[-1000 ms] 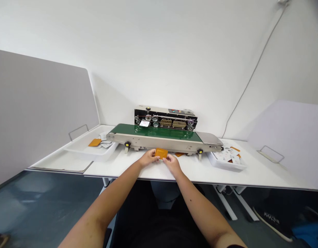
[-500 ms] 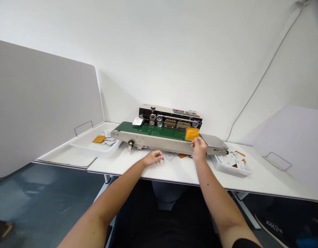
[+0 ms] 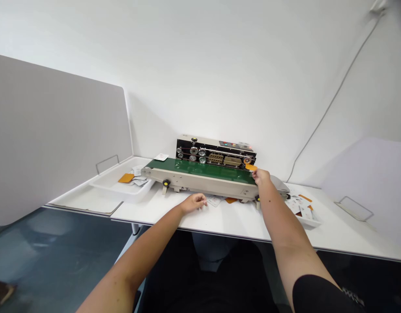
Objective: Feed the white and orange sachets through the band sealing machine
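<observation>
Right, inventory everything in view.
conveyor: one, green and beige, on the table
roller unit: one, beige and black, behind conveyor
orange packet: one, orange, right hand
white packet: one, white, conveyor's left end
trays: two, white, flanking the conveyor
other packets: several, orange and white, trays and under conveyor
table: white, beneath; count unclear
wire frames: two, grey, left and right
partitions: two, pale grey, left and right
cable: one, grey, right wall
left hand: one, bare, before the conveyor
right hand: one, bare, conveyor's right end
</observation>
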### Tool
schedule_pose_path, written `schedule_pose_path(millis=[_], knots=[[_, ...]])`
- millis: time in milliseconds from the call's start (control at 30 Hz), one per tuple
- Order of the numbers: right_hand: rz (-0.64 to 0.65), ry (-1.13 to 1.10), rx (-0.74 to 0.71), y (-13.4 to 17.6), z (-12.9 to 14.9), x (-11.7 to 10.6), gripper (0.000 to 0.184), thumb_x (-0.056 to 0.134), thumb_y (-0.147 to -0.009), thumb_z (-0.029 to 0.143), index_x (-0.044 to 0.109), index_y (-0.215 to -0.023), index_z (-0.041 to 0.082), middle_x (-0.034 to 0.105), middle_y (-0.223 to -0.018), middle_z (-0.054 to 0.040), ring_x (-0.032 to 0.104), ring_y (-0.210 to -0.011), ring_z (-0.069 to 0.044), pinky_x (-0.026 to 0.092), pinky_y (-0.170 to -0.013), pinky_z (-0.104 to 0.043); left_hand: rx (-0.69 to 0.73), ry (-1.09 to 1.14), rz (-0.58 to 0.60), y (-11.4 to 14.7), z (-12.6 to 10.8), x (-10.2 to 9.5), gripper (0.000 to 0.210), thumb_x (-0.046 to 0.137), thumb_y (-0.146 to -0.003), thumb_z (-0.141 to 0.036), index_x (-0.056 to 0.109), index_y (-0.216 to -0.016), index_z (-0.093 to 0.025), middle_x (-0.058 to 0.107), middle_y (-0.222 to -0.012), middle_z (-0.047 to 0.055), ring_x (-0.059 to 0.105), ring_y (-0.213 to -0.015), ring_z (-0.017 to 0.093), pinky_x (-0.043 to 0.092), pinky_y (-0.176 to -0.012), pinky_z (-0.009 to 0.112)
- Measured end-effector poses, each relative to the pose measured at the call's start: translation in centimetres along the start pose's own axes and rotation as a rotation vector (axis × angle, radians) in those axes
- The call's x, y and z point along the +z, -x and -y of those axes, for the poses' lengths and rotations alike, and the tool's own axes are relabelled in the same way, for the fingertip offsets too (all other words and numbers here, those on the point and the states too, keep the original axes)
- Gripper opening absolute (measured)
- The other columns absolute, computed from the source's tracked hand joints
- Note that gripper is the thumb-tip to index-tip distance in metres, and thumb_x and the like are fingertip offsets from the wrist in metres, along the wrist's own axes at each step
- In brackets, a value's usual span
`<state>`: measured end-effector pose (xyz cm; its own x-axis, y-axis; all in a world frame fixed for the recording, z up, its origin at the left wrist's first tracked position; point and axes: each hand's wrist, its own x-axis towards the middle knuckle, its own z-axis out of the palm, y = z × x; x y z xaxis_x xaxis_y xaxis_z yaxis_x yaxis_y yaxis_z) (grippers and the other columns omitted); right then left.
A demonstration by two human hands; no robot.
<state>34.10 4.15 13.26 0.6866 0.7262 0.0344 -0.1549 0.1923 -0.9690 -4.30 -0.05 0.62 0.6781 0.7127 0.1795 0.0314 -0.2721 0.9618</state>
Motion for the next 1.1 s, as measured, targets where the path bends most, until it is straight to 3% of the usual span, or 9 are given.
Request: schedule_pose_path(millis=[167,367,500,533,600,667,767,900,1100], knots=[[-0.022,0.09,0.095,0.2,-0.4,1.4,0.023,0.067,-0.073,0.009,0.046,-0.072,0.02,0.047,-0.047,0.0068,0.043,-0.037,-0.007,0.028,-0.032,-0.013,0.005,0.008,0.001,-0.1,0.0,0.1,0.039,0.071,-0.08,-0.052,0.057,-0.086,-0.015,0.071,-0.09,0.007,0.057,-0.063,0.011,0.042,-0.059,0.023],[-0.073,0.192,-0.01,2.0,0.2,2.1,0.017,0.071,-0.077,0.02,0.058,-0.086,0.016,0.06,-0.066,-0.0015,0.057,-0.056,-0.013,0.044,-0.047,-0.021,0.02,0.007,-0.001,-0.2,0.4,-0.1,0.038,0.069,-0.081,-0.051,0.058,-0.087,-0.015,0.07,-0.09,0.007,0.058,-0.064,0.011,0.043,-0.06,0.023],[-0.204,0.419,-0.609,7.3,-1.8,1.3,0.023,0.057,-0.088,0.028,0.064,-0.106,0.016,0.065,-0.099,-0.0101,0.061,-0.092,-0.02,0.051,-0.081,-0.032,0.062,-0.083,-0.055,-0.5,0.7,-0.2,0.036,0.069,-0.081,-0.051,0.061,-0.085,-0.015,0.069,-0.083,0.005,0.058,-0.067,0.013,0.044,-0.064,0.025],[-0.156,0.513,-0.785,9.3,-3.2,1.2,0.025,0.051,-0.091,0.029,0.065,-0.107,0.017,0.065,-0.105,-0.0118,0.06,-0.099,-0.022,0.049,-0.088,-0.035,0.071,-0.118,-0.075,-0.6,0.7,-0.2,0.036,0.069,-0.081,-0.05,0.062,-0.084,-0.015,0.068,-0.08,0.004,0.058,-0.068,0.014,0.044,-0.065,0.025],[0.163,0.689,-0.923,13.5,-6.8,1.2,0.028,0.046,-0.094,0.03,0.068,-0.104,0.018,0.067,-0.103,-0.0105,0.061,-0.099,-0.022,0.047,-0.093,-0.035,0.081,-0.173,-0.097,-0.7,0.8,-0.2,0.035,0.068,-0.081,-0.05,0.062,-0.083,-0.016,0.067,-0.077,0.002,0.059,-0.069,0.014,0.045,-0.067,0.026],[0.421,0.878,-0.876,17.2,-10.7,1.4,0.03,0.048,-0.094,0.034,0.07,-0.108,0.02,0.07,-0.104,-0.0091,0.062,-0.099,-0.023,0.046,-0.094,-0.034,0.088,-0.197,-0.106,-0.8,0.8,-0.2,0.033,0.066,-0.082,-0.049,0.063,-0.083,-0.016,0.068,-0.077,0.002,0.059,-0.07,0.015,0.045,-0.068,0.026],[0.584,1.102,-0.786,20.3,-14.9,1.8,0.041,0.056,-0.09,0.042,0.066,-0.123,0.019,0.065,-0.125,-0.0108,0.055,-0.119,-0.026,0.039,-0.105,-0.036,0.105,-0.211,-0.12,-0.8,0.9,-0.2,0.031,0.064,-0.084,-0.047,0.063,-0.083,-0.016,0.069,-0.079,0.003,0.06,-0.072,0.015,0.045,-0.069,0.026],[0.557,1.272,-0.682,20.2,-16.1,2.2,0.064,0.057,-0.088,0.057,0.055,-0.137,0.016,0.049,-0.146,-0.015,0.041,-0.135,-0.03,0.028,-0.113,-0.039,0.113,-0.241,-0.131,-0.7,0.9,-0.3,0.027,0.063,-0.084,-0.043,0.063,-0.083,-0.016,0.07,-0.08,0.003,0.06,-0.073,0.015,0.044,-0.068,0.025],[0.466,1.405,-0.462,18.0,-15.2,2.9,0.081,0.05,-0.085,0.073,0.047,-0.143,0.017,0.047,-0.147,-0.019,0.038,-0.137,-0.036,0.019,-0.114,-0.048,0.091,-0.299,-0.143,-0.8,0.9,-0.3,0.027,0.062,-0.085,-0.043,0.064,-0.084,-0.016,0.069,-0.081,0.002,0.059,-0.07,0.014,0.045,-0.067,0.025]])
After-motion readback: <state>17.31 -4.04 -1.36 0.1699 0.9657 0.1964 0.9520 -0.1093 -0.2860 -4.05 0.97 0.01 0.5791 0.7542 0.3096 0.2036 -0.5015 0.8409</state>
